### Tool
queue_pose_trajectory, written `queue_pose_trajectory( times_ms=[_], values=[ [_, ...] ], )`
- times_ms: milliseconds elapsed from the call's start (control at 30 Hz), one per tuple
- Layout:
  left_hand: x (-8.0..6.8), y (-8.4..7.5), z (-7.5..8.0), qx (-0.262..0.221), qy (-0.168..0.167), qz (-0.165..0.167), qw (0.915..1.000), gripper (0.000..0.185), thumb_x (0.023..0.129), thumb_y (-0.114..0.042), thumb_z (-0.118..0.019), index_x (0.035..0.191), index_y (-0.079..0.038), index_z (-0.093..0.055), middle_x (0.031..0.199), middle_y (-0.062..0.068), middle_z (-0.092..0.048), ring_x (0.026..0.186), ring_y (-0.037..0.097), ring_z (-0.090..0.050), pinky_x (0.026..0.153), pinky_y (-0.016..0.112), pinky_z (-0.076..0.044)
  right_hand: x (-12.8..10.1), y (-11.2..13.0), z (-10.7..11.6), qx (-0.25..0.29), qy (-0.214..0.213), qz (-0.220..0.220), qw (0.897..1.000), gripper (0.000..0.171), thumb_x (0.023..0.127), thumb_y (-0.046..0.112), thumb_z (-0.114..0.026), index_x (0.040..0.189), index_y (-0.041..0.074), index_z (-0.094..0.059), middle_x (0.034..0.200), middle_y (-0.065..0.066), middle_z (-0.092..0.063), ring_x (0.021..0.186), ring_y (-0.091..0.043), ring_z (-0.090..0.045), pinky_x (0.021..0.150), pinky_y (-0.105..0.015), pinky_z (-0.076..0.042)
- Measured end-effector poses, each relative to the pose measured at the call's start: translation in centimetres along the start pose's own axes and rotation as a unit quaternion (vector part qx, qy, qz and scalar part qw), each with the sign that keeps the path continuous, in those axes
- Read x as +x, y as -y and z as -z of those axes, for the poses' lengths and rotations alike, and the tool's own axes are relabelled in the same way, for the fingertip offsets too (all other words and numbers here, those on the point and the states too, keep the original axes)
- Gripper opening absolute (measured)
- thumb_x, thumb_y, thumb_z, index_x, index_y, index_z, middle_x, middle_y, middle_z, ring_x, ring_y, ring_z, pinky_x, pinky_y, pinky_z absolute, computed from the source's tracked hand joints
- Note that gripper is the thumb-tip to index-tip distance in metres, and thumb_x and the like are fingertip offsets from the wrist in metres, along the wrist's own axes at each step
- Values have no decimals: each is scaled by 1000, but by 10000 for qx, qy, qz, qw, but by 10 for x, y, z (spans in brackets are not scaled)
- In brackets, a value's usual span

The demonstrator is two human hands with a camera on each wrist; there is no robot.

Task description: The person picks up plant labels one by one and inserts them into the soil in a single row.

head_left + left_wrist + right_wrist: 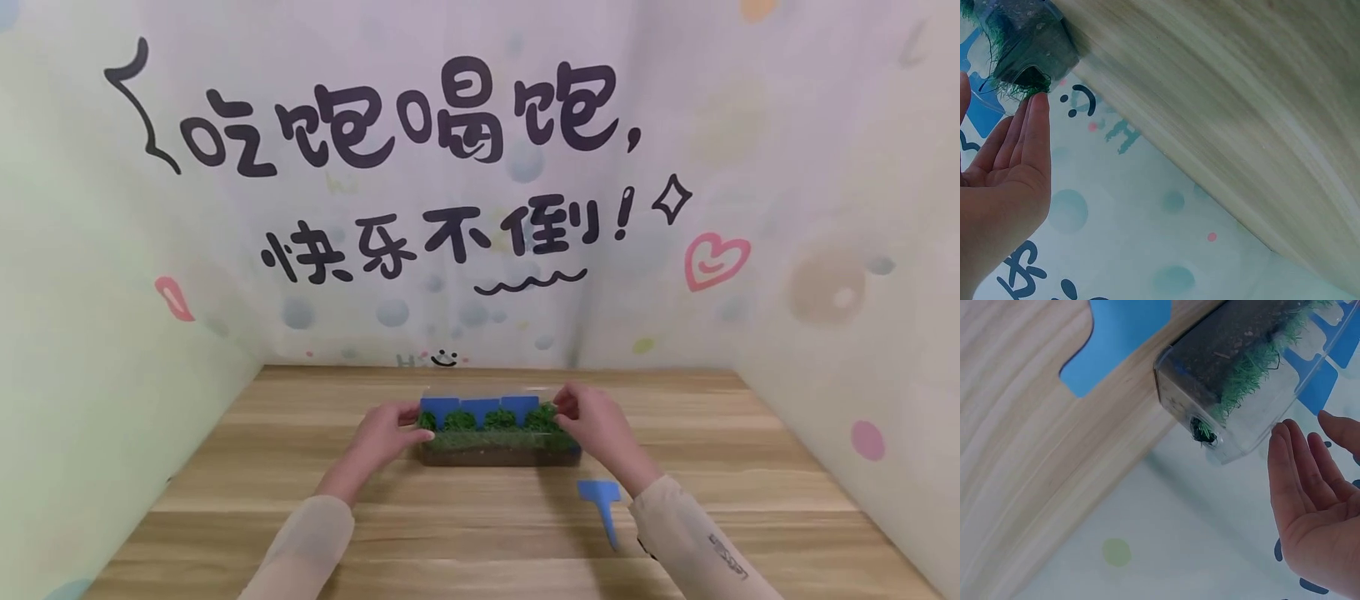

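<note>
A clear plastic planter box [480,457] sits on the table with dark soil and tufts of green grass [498,419] inside. Three blue plant labels [480,410] stand in a row behind the grass. At the box's left end is my left hand [386,437], its straight fingertips touching by a hole in the end wall in the left wrist view. My right hand [596,427] is at the right end; its extended fingers are by the upper rim in the right wrist view, contact unclear. A loose blue T-shaped plant label [602,496] lies in front of the right hand.
The wood-grain table [450,542] runs back to a printed cloth wall [450,325] with black lettering, close behind the box. Pale side walls [90,333] flank the table. Both forearms reach in from the front edge.
</note>
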State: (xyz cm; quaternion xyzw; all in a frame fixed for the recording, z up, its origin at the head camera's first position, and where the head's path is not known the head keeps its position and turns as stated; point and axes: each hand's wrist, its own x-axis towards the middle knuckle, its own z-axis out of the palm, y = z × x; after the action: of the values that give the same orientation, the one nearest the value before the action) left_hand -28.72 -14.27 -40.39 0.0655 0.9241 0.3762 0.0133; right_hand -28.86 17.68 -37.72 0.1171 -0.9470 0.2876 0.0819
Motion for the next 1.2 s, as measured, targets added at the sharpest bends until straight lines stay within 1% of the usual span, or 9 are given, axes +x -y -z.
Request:
queue_pose_trajectory(
  times_ms=[200, 400, 533, 667, 867, 1100, 1200],
  values=[
    [-1, -1, -1, -6, 43, 51, 10000, 62, 92, -24, -73, 144, 0, -50, 141, 18, -59, 130, 35, -58, 108, 53, -47, -14, 0, 8, -173, -116, 50, 9998, 16, 89, 8, -72, 104, 5, -68, 94, -5, -73, 87, -19, -70, 79, -39, -60],
    [2, -2, 2, -48, 86, 33, 9999, 62, 93, -24, -72, 145, 0, -49, 142, 19, -58, 131, 36, -56, 109, 53, -46, -23, 1, 16, -257, 4, -28, 9997, 16, 89, 9, -71, 104, 6, -68, 95, -5, -73, 86, -19, -71, 76, -37, -61],
    [1, -2, 3, 21, 100, 32, 9999, 62, 93, -25, -72, 145, 1, -50, 141, 19, -59, 131, 36, -56, 109, 53, -46, -27, 0, 18, -383, 155, -76, 9991, 15, 88, 11, -72, 101, 4, -67, 90, -3, -72, 82, -16, -69, 71, -34, -59],
    [-1, -3, 3, 79, 134, 69, 9999, 62, 93, -25, -72, 145, 1, -49, 141, 19, -59, 131, 36, -56, 109, 53, -46, -32, -2, 17, -536, 306, -176, 9979, 16, 87, 13, -74, 99, 3, -68, 86, -2, -71, 78, -14, -66, 69, -34, -55],
    [-1, -2, 3, 136, 129, 48, 9998, 61, 93, -25, -72, 144, 1, -51, 140, 18, -59, 130, 36, -57, 109, 53, -46, -37, -7, 15, -506, 412, -284, 9975, 15, 87, 13, -75, 98, 4, -69, 85, -2, -70, 77, -14, -64, 67, -34, -54],
    [-1, -3, 3, 133, 111, 43, 9998, 60, 93, -25, -72, 143, 0, -52, 140, 18, -60, 130, 35, -57, 108, 52, -47, -39, -12, 12, -483, 403, -302, 9976, 14, 87, 12, -75, 96, 4, -69, 83, -1, -70, 76, -13, -64, 67, -32, -54],
    [-2, -2, 3, 145, 107, 28, 9998, 60, 93, -25, -72, 143, 1, -52, 139, 19, -60, 129, 36, -58, 108, 52, -47, -41, -14, 12, -470, 424, -327, 9975, 15, 87, 12, -74, 98, 3, -69, 83, -1, -70, 76, -14, -64, 67, -32, -54]
  ],
)
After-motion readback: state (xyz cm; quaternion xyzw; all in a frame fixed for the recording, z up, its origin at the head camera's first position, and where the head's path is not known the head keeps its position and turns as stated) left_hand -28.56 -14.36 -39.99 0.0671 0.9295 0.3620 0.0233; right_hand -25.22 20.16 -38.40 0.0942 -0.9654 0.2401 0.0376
